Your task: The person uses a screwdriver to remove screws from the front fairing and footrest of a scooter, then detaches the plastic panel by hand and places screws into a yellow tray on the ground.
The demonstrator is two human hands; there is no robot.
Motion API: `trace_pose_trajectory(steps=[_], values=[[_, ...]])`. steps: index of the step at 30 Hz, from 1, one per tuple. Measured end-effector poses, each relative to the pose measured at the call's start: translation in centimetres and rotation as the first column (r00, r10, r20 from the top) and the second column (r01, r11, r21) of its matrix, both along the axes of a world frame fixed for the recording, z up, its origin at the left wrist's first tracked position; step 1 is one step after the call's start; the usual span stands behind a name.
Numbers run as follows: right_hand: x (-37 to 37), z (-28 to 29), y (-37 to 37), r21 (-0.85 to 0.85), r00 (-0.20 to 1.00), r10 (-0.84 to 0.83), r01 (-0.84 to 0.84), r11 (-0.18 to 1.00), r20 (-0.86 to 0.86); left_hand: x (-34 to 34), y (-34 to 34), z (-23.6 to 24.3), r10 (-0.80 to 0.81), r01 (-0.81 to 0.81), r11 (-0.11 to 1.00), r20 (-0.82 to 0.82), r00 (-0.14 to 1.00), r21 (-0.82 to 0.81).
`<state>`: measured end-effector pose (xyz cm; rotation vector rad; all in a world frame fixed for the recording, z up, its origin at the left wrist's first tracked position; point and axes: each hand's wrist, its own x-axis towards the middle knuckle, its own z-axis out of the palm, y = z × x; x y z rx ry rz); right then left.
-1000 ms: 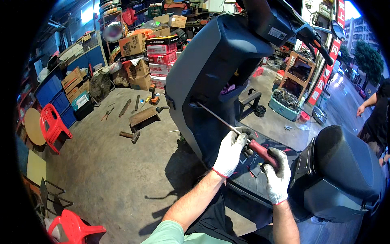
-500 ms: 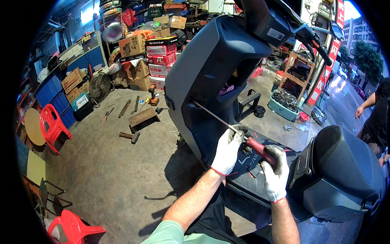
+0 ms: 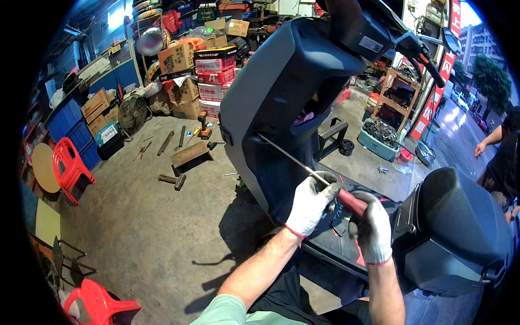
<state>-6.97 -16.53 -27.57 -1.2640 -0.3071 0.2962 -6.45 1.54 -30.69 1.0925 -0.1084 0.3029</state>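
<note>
Screwdriver (image 3: 303, 165) shaft barely shifted, tip up-left into scooter panel (image 3: 281, 108), both hands clamped: left hand (image 3: 310, 203) shaft, right hand (image 3: 374, 230) handle.

Scooter repair workshop, open to the street. Dark scooter (image 3: 292, 103) stands on a stained concrete floor (image 3: 157, 233). Stacked cardboard boxes (image 3: 214, 73) and blue crates (image 3: 67, 122) line the back wall. Hand tools (image 3: 173, 179) scattered on the floor, tray of metal parts (image 3: 382, 135), fan (image 3: 132, 114), red plastic chairs (image 3: 67, 165).
</note>
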Motion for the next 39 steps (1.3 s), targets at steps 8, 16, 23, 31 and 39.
trace_pose_trajectory(steps=[8,16,23,31,39], values=[[0.6,0.5,0.3,0.025,0.976,-0.045,0.051,0.998,-0.213,0.1,-0.6,0.0,-0.042,0.051,0.991,0.072,0.996,-0.122],[0.3,0.9,0.6,-0.232,0.965,-0.173,0.217,0.948,0.196,0.6,-1.2,0.1,-0.012,0.023,0.989,0.076,0.997,-0.149],[0.7,0.7,0.3,-0.36,0.654,-0.011,0.43,0.828,0.756,0.8,-1.0,-0.2,-0.011,0.027,0.989,0.115,0.993,-0.146],[0.2,1.1,0.5,-0.34,0.498,0.04,0.528,0.779,0.866,0.8,-0.6,0.1,-0.033,0.045,0.988,0.078,0.996,-0.15],[0.4,2.0,0.8,-0.22,0.982,-0.079,0.116,0.969,0.17,1.2,0.3,-3.6,0.022,-0.012,0.99,0.074,0.997,-0.139]])
